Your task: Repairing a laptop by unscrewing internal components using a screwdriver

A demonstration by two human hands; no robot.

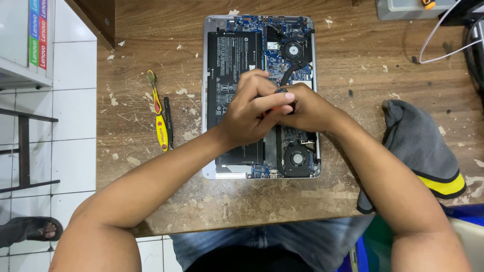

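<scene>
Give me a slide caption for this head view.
Both hands hold a black-capped screwdriver over an opened silver laptop on a worn wooden table.

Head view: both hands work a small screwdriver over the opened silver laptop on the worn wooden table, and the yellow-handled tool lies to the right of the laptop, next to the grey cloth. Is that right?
Not quite. In the head view the yellow-handled tool lies left of the opened silver laptop, beside a slim black tool; the grey cloth is alone on the right. Both the left hand and right hand do meet over the laptop on the worn wooden table.
</scene>
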